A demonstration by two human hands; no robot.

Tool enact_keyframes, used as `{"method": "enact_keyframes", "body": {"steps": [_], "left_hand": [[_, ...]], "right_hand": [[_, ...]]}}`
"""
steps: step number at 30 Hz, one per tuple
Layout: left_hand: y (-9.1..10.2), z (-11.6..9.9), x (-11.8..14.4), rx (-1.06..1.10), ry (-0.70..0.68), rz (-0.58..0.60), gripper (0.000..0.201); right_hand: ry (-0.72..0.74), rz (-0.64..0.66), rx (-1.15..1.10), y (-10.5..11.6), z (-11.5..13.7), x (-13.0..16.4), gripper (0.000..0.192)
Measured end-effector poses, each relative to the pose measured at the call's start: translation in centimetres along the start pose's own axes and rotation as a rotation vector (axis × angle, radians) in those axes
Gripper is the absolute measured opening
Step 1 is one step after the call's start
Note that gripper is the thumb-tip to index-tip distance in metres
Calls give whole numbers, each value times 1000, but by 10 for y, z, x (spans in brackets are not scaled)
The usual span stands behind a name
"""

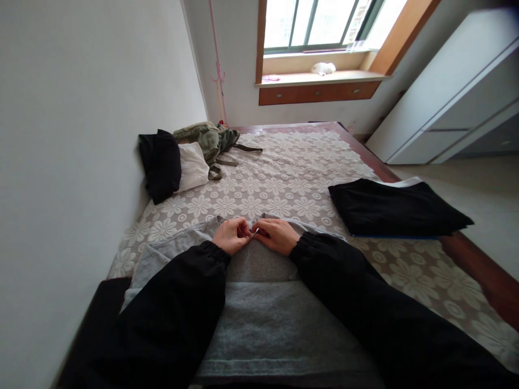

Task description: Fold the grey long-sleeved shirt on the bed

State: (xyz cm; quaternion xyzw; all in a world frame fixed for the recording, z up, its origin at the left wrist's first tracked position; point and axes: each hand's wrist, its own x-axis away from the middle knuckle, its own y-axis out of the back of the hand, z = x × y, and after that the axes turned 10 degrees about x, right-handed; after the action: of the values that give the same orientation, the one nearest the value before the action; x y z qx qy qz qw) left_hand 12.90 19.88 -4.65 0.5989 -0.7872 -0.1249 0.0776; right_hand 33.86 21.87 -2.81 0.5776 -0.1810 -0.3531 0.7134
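1. Nearest the camera, a grey garment (259,319) lies flat at the lower centre of the frame, on the flower-patterned bed (284,183).
2. Left hand (231,235) and right hand (277,235) meet at its far edge, fingers pinching a small fastener there, probably a zip.
3. Best to keep the cloth taut and aligned while working it.

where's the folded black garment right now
The black garment lies folded on the right side of the bed, near its wooden edge, to the right of the right hand and the grey garment.
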Motion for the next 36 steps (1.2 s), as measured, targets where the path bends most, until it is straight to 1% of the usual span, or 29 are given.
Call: {"method": "enact_keyframes", "body": {"steps": [7, 12, 15, 18, 21, 23, 25, 26, 29, 31, 33, 36], "left_hand": [[1, 2, -1, 15, -5, 37, 14], [2, 3, -1, 76, -7, 76, 16], [2, 2, -1, 122, 15, 115, 16], [2, 1, -2, 169, 44, 133, 17], [2, 0, -3, 93, 54, 82, 23], [2, 0, -3, 97, 55, 48, 23], [1, 0, -4, 227, 47, -27, 21], [2, 1, -5, 323, 34, -100, 21], [5, 4, -9, 593, -26, -396, 23], [10, 5, -11, 719, -44, -558, 24], [16, 6, -13, 817, -31, -644, 25], [21, 6, -15, 882, -14, -669, 28]], "right_hand": [[-84, -7, 24, -1, 3, 1, 15], [-77, -6, 45, 0, 4, 0, 10], [-67, 4, 55, 0, 4, 0, 7], [-154, -1, 99, 0, 4, 0, 11], [-278, -7, 166, 0, 4, -1, 16], [-320, 1, 190, 0, 4, -1, 19], [-338, 3, 191, 0, 3, -2, 21], [-343, -2, 183, 0, 1, -2, 22], [-374, -36, 119, -1, -4, -3, 22], [-407, -70, 40, -1, -8, -4, 22], [-424, -110, -45, -1, -12, -5, 22], [-412, -151, -122, -2, -16, -6, 23]]}}
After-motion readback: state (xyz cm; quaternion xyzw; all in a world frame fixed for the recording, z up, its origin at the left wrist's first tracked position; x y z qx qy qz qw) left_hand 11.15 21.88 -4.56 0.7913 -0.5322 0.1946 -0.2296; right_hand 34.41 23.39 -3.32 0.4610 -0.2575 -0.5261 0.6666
